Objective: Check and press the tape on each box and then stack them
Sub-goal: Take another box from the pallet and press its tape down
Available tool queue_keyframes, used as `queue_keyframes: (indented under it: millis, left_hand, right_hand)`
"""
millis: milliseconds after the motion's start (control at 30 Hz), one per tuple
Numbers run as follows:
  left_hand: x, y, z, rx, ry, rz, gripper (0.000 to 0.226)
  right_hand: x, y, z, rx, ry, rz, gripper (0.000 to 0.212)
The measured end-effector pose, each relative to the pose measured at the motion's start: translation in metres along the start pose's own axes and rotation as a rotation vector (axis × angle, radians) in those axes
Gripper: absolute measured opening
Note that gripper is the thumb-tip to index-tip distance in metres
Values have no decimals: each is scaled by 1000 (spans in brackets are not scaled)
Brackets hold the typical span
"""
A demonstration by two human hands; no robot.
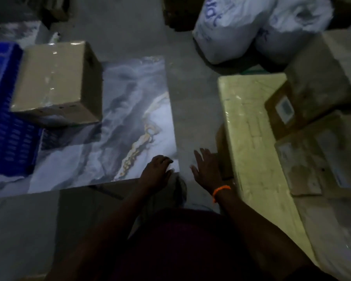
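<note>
Taped carton [55,82], far-left corner of marbled tile [130,110]: stiff, likely light; take by opposite walls. Left hand [157,171], right hand [206,169], near-right corner: relaxed, empty.

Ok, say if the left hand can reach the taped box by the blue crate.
Probably yes: only bare marble slab lies between the left hand and taped box; a lean may be needed.
</note>
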State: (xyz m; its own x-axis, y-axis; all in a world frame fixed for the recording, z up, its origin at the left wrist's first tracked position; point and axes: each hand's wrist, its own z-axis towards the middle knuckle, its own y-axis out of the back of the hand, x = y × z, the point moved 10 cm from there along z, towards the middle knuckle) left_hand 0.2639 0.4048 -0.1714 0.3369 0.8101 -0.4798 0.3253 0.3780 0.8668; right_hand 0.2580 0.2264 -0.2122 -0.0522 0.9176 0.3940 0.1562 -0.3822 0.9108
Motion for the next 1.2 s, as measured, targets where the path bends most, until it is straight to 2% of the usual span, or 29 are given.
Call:
queue_keyframes:
  millis: [167,267,467,600,700,800,867,933,1000,1067,1200]
  left_hand:
    - [-75,-52,-2,35,-209,41,39]
    - [-121,-84,-4,104,-229,-7,41]
    - [-257,-111,9,122,-412,-114,36]
    - [-337,-104,49,76,-438,-141,34]
    - [-395,-126,66,166,-456,-143,28]
    - [-442,-168,65,247,-501,-128,29]
    - [-467,-198,59,299,-495,-125,37]
    - [-480,-223,52,350,-434,-129,50]
    - [-485,-239,43,367,-394,-140,58]
    - [-485,-247,34,352,-405,-138,59]
    - [-488,-239,25,216,-457,-61,55]
  right_hand:
    - [-62,16,-97,-117,-241,125,64]
    - [-106,35,-162,-171,-397,228,62]
    - [-187,116,-262,-555,-664,409,56]
    - [-232,181,-297,-749,-678,411,40]
    - [-272,209,-336,-847,-726,373,37]
    - [-328,201,-389,-832,-977,261,50]
    - [-362,184,-424,-761,-1184,261,78]
    - [-382,164,-458,-747,-1397,466,112]
    - [-391,139,-477,-781,-1488,750,131]
    - [-397,115,-485,-817,-1448,971,129]
    - [-416,121,-491,-784,-1379,963,112]
